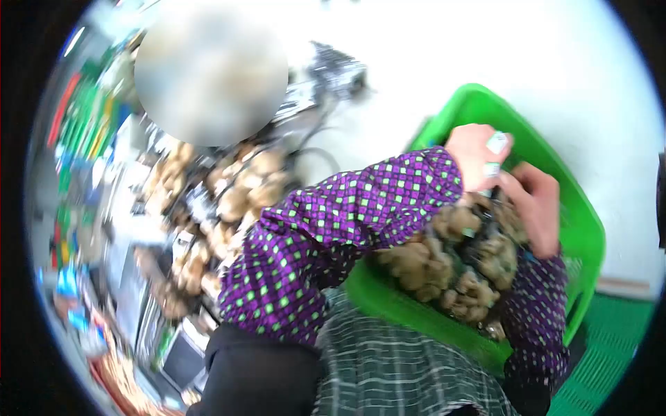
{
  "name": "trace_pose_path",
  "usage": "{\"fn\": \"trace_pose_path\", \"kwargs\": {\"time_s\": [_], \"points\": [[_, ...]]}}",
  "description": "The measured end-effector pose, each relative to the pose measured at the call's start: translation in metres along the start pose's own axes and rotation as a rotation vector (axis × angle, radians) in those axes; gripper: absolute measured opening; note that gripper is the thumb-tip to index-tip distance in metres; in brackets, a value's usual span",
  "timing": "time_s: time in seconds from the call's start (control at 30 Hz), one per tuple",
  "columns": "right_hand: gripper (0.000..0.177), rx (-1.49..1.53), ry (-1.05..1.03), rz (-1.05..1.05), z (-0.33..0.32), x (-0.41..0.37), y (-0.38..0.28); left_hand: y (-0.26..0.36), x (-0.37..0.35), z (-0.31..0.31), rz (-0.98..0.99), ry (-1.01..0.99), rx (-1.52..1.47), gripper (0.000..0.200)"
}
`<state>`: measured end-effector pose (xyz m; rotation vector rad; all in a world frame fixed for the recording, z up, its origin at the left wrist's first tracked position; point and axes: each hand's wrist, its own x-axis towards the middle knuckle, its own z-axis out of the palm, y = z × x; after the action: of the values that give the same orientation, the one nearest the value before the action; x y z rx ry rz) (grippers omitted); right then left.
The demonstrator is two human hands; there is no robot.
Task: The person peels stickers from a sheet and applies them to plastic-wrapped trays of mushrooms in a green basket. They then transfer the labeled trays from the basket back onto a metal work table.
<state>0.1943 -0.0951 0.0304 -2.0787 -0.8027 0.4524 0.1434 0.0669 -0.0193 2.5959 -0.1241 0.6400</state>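
Although motion smears the whole view, the layout can be logged from the left edge across. At 9 o'clock stands a rack of coloured packets (80, 132), green, red and blue; any print on them is too blurred to read. Inward of it, at about 10 o'clock, a heap of knobbly lumps (229, 194), tan in colour, lies tangled with dark cords on a cluttered bench, below another person whose face is screened. At 6 o'clock sit a black garment (257, 374) and a grey checked cloth (402, 374).

A purple sleeve (347, 229) with green squares runs from 7 o'clock up toward 2 o'clock and ends in the left hand (475, 156), which is over the green plastic basket (586, 236). This basket fills the 3 o'clock sector and is tilted. It holds a load of tan lumps (451, 263) threaded with dark strands, and no label shows on its wall. The left hand's fingers are curled in together, with two small pale pieces (495, 143) at their tips; whether these are pinched or worn cannot be told. The right hand (538, 208) is just beside it on the 4 o'clock side. Its fingers are together and bent down onto the top of the load; whether they are clamped on a lump cannot be told. A green mesh surface (610, 353) lies at 4 o'clock under the basket
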Motion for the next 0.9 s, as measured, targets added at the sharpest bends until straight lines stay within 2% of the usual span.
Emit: {"fn": "trace_pose_path", "kwargs": {"time_s": [0.03, 0.07, 0.1, 0.13, 0.17, 0.2, 0.23, 0.27, 0.3, 0.33, 0.37, 0.43, 0.47, 0.53, 0.57, 0.63, 0.67, 0.7, 0.77, 0.83, 0.87, 0.9], "points": [[0.021, -0.018, -0.013, -0.003, -0.002, 0.004, 0.008, -0.011, -0.009, -0.023, -0.039, 0.012, -0.130, 0.036], [0.021, -0.001, -0.049, -0.014, 0.003, 0.004, 0.015, -0.001, -0.028, -0.101, -0.252, -0.225, -0.259, 0.040], [0.020, 0.057, -0.087, 0.031, 0.005, 0.001, 0.023, -0.021, -0.055, -0.108, -0.374, -0.103, -0.047, 0.044], [0.020, 0.111, -0.113, 0.085, 0.007, 0.000, 0.028, -0.073, -0.101, -0.095, -0.382, 0.268, -0.504, 0.047], [0.020, 0.109, -0.108, 0.099, 0.014, 0.000, 0.027, -0.086, -0.132, -0.127, -0.551, 0.241, -0.025, 0.054], [0.020, 0.161, -0.213, 0.035, 0.023, 0.001, 0.024, -0.078, -0.160, -0.163, -0.641, -0.032, 0.334, 0.058], [0.022, 0.201, -0.290, -0.006, 0.026, -0.003, 0.023, -0.103, -0.202, -0.164, -0.757, -0.048, 0.478, 0.055], [0.029, 0.060, -0.370, -0.067, 0.030, -0.004, 0.020, -0.123, -0.248, -0.164, -0.581, -0.056, 0.642, 0.055], [0.036, -0.079, -0.479, -0.118, 0.038, -0.007, 0.021, -0.132, -0.271, -0.164, -0.826, -0.111, 0.555, 0.059], [0.047, -0.238, -0.438, -0.259, 0.051, -0.021, 0.036, -0.145, -0.310, -0.157, -0.754, -0.146, 0.760, 0.066], [0.058, -0.398, -0.403, -0.416, 0.067, -0.031, 0.056, -0.137, -0.315, -0.151, -0.997, -0.202, 0.733, 0.068], [0.077, -0.491, -0.474, -0.348, 0.086, -0.051, 0.085, -0.132, -0.318, -0.146, -1.117, -0.152, 0.747, 0.067], [0.080, -0.372, -0.442, -0.316, 0.093, -0.060, 0.096, -0.130, -0.319, -0.142, -1.103, -0.166, 0.725, 0.067], [0.083, -0.165, -0.414, -0.273, 0.100, -0.065, 0.101, -0.131, -0.320, -0.140, -0.936, -0.188, 0.830, 0.055], [0.083, -0.160, -0.406, -0.261, 0.099, -0.064, 0.097, -0.131, -0.317, -0.137, -0.924, -0.198, 0.829, 0.055], [0.080, -0.013, -0.584, -0.051, 0.092, -0.056, 0.087, -0.130, -0.312, -0.131, -0.785, -0.476, 0.890, 0.049], [0.072, -0.018, -0.429, -0.284, 0.097, -0.054, 0.100, -0.124, -0.301, -0.118, -0.948, -0.270, 0.805, 0.040], [0.063, 0.080, -0.406, -0.336, 0.089, -0.044, 0.088, -0.120, -0.296, -0.115, -0.856, -0.166, 0.752, 0.033], [0.066, 0.147, -0.590, -0.081, 0.058, -0.024, 0.063, -0.124, -0.304, -0.115, -0.588, -0.324, 0.860, 0.028], [0.069, 0.204, -0.576, -0.074, 0.056, -0.025, 0.072, -0.147, -0.317, -0.118, -0.504, -0.121, 0.837, 0.029], [0.065, 0.208, -0.667, -0.138, 0.069, -0.030, 0.083, -0.126, -0.292, -0.135, -0.648, -0.292, 0.820, 0.028], [0.061, 0.207, -0.757, -0.205, 0.084, -0.035, 0.094, -0.129, -0.290, -0.150, -0.634, -0.108, 0.680, 0.031]]}}
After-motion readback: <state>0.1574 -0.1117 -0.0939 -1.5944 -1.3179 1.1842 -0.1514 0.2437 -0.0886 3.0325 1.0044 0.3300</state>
